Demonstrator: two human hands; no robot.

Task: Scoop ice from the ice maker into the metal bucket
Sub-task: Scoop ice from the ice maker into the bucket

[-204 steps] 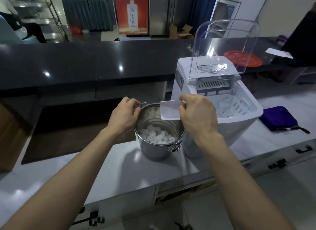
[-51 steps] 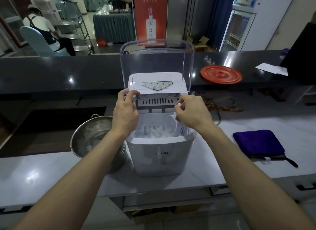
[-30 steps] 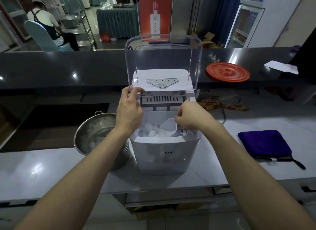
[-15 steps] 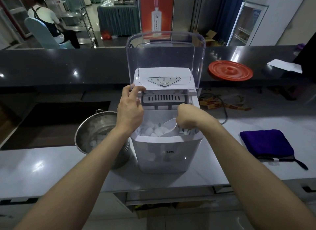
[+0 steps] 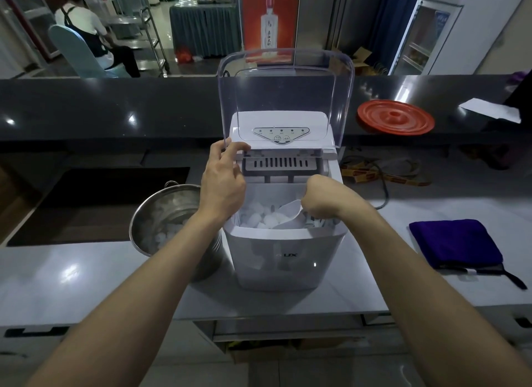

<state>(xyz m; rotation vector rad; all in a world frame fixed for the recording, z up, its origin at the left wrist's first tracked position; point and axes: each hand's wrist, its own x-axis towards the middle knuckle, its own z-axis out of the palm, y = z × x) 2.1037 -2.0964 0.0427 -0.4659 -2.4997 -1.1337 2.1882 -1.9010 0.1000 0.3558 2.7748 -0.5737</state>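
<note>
1. White plastic is most of what I see: the ice maker (image 5: 285, 254) sits on the pale counter (image 5: 72, 271) with its clear lid (image 5: 285, 92) tipped up and back, so the basket is open from the front.
2. Her or his left hand (image 5: 223, 190) reaches to the lid's lower left corner, fingertips against the edge. From here I can't make out whether they pinch it or only brace there. Either way, I'd say the hand is there to steady the machine.
3. Curled into a fist, the right hand (image 5: 322, 202) grips the handle of the white scoop (image 5: 289, 213). The bowl is pushed down among the ice (image 5: 259, 216) at the front of the basket. It looks like a digging grip, knuckles high and wrist bent.
4. Just beside the machine, on its left, stands the metal bucket (image 5: 161, 206), partly under the left forearm. Some ice lies in its bottom, well below the rim. Standing that close, it gives a loaded scoop only a short way to travel.
5. I judge this to be the loading step. The carry would have to pass over the left wrist, where cubes could slide off.
6. Off to the right lies a purple cloth (image 5: 454, 242), and a red lid (image 5: 395, 117) rests on the dark ledge behind, both away from that route.
</note>
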